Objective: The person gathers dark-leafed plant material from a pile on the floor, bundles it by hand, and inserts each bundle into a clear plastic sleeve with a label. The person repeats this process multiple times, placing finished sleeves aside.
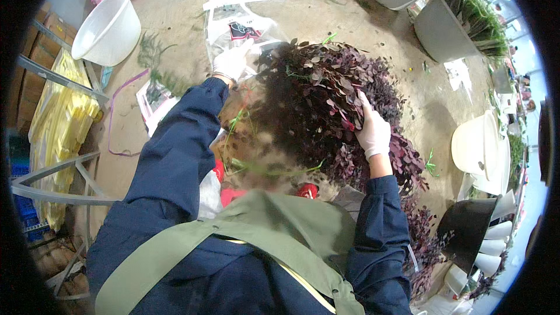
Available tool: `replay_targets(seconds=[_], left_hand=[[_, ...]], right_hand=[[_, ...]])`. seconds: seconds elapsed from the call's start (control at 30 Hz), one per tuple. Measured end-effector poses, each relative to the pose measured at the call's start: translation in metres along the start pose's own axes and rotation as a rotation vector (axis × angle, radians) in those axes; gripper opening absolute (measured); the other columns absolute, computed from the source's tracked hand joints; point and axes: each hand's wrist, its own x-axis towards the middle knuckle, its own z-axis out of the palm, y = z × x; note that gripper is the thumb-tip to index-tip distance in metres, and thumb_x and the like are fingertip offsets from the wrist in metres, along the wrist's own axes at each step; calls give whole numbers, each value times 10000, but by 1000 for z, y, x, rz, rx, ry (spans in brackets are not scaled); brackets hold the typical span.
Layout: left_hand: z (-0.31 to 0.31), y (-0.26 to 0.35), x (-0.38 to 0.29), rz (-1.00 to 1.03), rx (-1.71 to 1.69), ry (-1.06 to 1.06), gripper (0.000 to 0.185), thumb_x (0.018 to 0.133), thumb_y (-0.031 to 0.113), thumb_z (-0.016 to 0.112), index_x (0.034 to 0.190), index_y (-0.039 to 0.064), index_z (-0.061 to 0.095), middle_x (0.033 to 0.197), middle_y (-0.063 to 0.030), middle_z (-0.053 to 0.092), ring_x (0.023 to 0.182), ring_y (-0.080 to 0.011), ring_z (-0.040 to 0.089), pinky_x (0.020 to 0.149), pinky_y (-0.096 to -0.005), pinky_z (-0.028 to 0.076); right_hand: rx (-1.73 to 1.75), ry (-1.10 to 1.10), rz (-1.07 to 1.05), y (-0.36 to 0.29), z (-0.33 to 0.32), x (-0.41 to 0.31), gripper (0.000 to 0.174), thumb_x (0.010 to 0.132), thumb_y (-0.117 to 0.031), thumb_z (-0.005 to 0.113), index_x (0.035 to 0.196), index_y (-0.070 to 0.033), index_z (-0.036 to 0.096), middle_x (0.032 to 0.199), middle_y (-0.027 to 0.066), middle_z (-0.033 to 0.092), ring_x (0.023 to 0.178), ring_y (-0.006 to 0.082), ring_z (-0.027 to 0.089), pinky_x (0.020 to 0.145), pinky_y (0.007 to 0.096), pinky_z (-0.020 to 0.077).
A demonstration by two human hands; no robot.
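Note:
My left hand (234, 60), in a white glove, is at the near edge of a clear plastic sleeve (273, 30) with a printed patch; whether the fingers pinch it I cannot tell. In my gloved right hand (374, 133) is the right side of a bunch of dark purple-leaved branches (323, 78). More purple foliage (407, 153) lies beneath and to the right of that hand. The lower part of the bunch is blurred and dark.
White tubs (107, 28) stand at the upper left and a cream tub (474, 142) at the right. A grey bucket (442, 30) holds green stems. Yellow wrapped bundles (61, 140) lie by a metal frame (65, 201) at the left. Leaf scraps and a purple strap (110, 113) lie on the floor.

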Motion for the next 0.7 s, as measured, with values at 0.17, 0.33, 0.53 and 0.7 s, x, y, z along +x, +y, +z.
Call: replay_targets(seconds=[0.17,0.33,0.53,0.7], left_hand=[[-28,58,3,172,-74,206,563,960,183,481,1490,346,381,910,-124,670,665,-298,633,613,-385,527],[-65,103,6,237,-47,291,611,957,166,473,1524,338,324,832,-107,646,596,-272,608,519,-382,483],[-166,125,70,301,172,609,621,955,188,481,1541,265,292,706,-105,604,557,-278,595,482,-400,454],[-237,191,86,569,327,516,552,989,212,469,1522,172,330,667,-62,608,540,-244,610,451,-381,466]], right_hand=[[47,39,-13,-18,2,6,953,687,-8,681,1516,-309,320,819,133,630,751,317,657,643,428,520],[193,192,139,-30,6,21,953,708,1,660,1530,-312,295,832,134,618,751,329,643,653,435,516],[804,424,251,-53,0,46,908,760,-130,784,1529,-174,302,1133,169,676,941,312,685,817,363,542],[1080,451,201,-107,-2,44,821,674,-93,820,1395,-36,430,1196,187,637,1042,290,643,898,357,507]])
